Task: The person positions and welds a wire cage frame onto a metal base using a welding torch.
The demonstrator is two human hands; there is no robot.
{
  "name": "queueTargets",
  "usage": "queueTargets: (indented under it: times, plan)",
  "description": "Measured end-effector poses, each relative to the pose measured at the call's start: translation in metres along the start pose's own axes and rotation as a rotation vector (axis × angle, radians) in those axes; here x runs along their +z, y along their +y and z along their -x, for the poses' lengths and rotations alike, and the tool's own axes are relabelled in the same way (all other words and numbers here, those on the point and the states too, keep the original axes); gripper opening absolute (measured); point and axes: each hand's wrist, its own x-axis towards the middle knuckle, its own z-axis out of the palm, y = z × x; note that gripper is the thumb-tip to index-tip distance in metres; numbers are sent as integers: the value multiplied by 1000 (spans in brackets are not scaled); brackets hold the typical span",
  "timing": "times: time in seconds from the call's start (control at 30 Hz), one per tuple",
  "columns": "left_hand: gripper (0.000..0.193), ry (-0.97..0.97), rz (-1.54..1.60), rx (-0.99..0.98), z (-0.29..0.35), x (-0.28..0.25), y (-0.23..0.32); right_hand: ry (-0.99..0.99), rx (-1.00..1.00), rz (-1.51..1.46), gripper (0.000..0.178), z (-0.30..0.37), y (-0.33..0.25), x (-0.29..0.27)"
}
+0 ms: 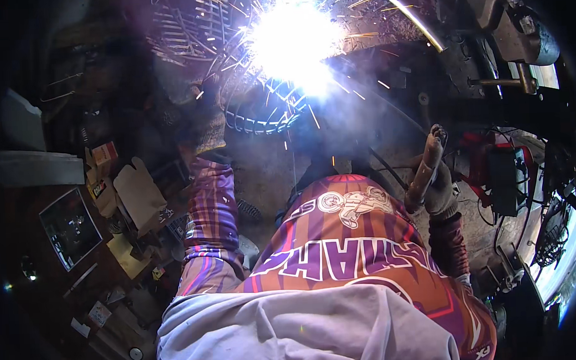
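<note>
A blinding white welding arc (296,43) throws sparks at the top centre and washes out the metal around it. My gloved right hand (442,197) is closed around a welding electrode holder (425,169), right of my body. A thin rod (396,106) runs from its tip up toward the glare. My left hand (211,129), in a work glove, reaches up to the left of the arc, beside a curved ribbed metal piece (261,125). Shadow and smoke hide its fingers, so I cannot tell what it touches.
Metal grilles (190,25) lie at the upper left. A bright curved tube (412,17) and a hammer (522,80) are at the upper right. An open cardboard box (139,195) and clutter stand at left. Cables hang near a red-and-black machine (510,172) at right.
</note>
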Motion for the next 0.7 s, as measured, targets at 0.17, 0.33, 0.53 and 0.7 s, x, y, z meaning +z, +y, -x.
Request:
queueTargets:
  times: [0.17,0.33,0.53,0.7]
  plan:
    - [34,-3,2,-10,0,3,6,1,241,-326,25,-3,-6,1]
    - [34,-10,45,-25,0,0,10,-26,22,61,22,-2,-13,3]
    - [35,-65,134,-39,-6,-1,-14,-19,-30,135,33,-2,-5,-2]
    - [35,-106,16,37,0,-5,-11,85,87,-44,33,1,-6,3]
